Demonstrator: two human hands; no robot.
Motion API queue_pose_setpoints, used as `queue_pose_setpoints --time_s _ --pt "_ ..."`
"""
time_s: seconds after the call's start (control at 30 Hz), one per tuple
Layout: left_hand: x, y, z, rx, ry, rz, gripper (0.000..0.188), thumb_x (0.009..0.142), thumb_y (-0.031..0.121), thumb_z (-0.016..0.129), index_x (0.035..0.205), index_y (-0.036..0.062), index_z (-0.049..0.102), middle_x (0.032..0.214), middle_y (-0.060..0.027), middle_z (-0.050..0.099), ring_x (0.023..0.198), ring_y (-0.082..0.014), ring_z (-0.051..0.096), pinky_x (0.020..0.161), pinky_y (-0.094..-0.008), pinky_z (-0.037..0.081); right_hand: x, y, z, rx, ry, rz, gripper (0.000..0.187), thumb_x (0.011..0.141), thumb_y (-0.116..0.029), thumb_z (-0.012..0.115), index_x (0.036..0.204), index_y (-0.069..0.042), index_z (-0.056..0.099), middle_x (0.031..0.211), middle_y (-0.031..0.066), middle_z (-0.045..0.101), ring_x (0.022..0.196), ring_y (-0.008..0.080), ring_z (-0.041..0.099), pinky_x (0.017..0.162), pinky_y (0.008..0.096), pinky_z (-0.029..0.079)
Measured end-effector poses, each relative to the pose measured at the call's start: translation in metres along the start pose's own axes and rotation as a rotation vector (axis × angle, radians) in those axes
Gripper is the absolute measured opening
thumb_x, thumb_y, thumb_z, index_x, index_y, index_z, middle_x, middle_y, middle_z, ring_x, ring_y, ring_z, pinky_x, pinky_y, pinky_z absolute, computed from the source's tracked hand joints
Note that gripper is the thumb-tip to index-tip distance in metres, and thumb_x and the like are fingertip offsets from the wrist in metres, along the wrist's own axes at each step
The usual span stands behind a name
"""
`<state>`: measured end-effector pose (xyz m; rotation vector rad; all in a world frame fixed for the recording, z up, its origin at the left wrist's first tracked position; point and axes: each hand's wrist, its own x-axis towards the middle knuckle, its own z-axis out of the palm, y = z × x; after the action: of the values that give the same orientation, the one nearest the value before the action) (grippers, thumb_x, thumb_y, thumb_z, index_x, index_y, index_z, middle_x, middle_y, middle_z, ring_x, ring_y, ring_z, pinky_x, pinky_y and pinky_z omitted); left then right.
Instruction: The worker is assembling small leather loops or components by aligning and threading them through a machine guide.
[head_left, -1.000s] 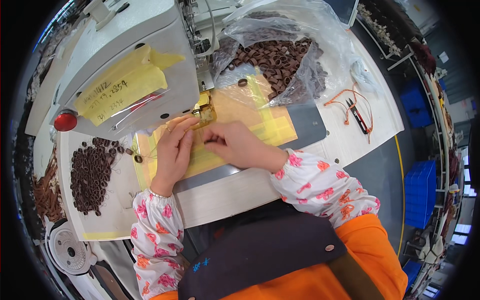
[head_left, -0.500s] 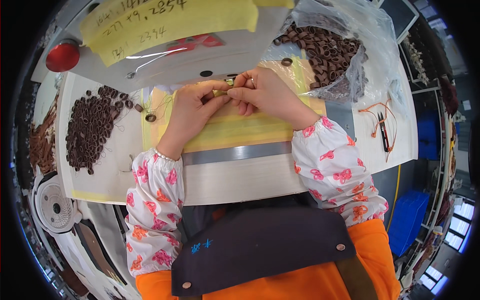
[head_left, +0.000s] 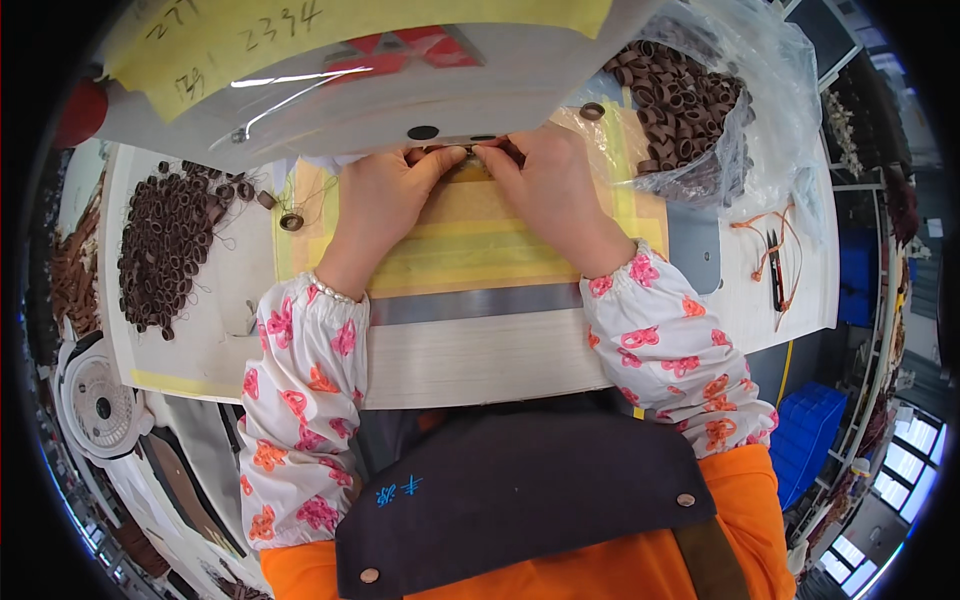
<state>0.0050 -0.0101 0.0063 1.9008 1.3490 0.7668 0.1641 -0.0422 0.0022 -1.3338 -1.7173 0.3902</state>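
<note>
Both of my hands work close together at the lower edge of a white sewing machine head. My left hand has thumb and fingers pinched at the needle area. Opposite it, my right hand is closed in the same way, its thumb tip nearly meeting the left one. Whatever small piece sits between the fingertips is mostly hidden by the hands and the machine. Beneath them lies a work surface covered in yellow tape. One brown loop rests left of my left hand, near loose threads.
A heap of brown loops with thread tails spreads over the table's left. At the right, a clear plastic bag holds more brown loops; one loop lies beside it. Thread snips with an orange cord lie farther right.
My hands have moved in under the machine head, the right one turning to point away from me. The view has shifted, bringing the machine head closer.
</note>
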Motion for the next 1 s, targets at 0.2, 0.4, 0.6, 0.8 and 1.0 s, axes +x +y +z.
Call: queue_pose_setpoints --time_s 0.2,0.4,0.6,0.8,1.0 --pt "0.003 -0.002 -0.002 0.058 -0.023 -0.019 0.025 0.078 0.03 0.062 0.072 0.0055 0.062 0.05 -0.0029 0.051 0.044 -0.0146 0.046 0.045 -0.0286 0.036 0.0 0.0 0.003 -0.035 0.027 -0.049 0.007 0.072 0.0 0.059 0.074 0.0 0.052 0.07 0.0157 0.056 0.065 0.033 0.056 0.055 0.0389 0.044" --pt "0.002 0.002 -0.002 0.075 -0.019 -0.007 0.024 0.078 0.029 0.061 0.071 0.0053 0.061 0.05 -0.0022 0.05 0.045 -0.0152 0.043 0.047 -0.0291 0.036 0.0 0.0 0.003 -0.074 0.017 -0.053 0.006 0.074 0.0 0.057 0.075 -0.001 0.051 0.07 0.0166 0.056 0.065 0.0351 0.056 0.055 0.0407 0.045" --pt "0.008 -0.012 0.001 0.005 -0.013 0.127 0.022 0.078 0.028 0.061 0.074 0.0062 0.062 0.053 -0.002 0.052 0.046 -0.015 0.044 0.048 -0.0285 0.036 -0.001 -0.002 0.0 -0.169 -0.044 -0.044 0.009 0.075 -0.001 0.056 0.078 0.0 0.048 0.071 0.0176 0.056 0.065 0.0356 0.056 0.055 0.0417 0.045" --pt "0.008 -0.005 0.001 -0.003 -0.041 0.053 0.021 0.078 0.027 0.062 0.076 0.0062 0.064 0.054 -0.0011 0.053 0.048 -0.0121 0.045 0.048 -0.027 0.036 0.0 0.002 0.003 -0.135 -0.022 -0.036 0.011 0.075 -0.003 0.058 0.078 -0.001 0.048 0.071 0.0174 0.056 0.066 0.0349 0.056 0.056 0.0413 0.045" --pt "0.009 -0.007 -0.001 -0.043 -0.039 0.036 0.021 0.077 0.027 0.064 0.077 0.0061 0.065 0.055 0.0017 0.053 0.05 -0.0083 0.045 0.049 -0.0248 0.037 0.002 0.004 0.006 -0.192 -0.055 -0.014 0.014 0.074 -0.006 0.06 0.078 0.0 0.048 0.07 0.0172 0.056 0.066 0.0349 0.056 0.056 0.0414 0.045"
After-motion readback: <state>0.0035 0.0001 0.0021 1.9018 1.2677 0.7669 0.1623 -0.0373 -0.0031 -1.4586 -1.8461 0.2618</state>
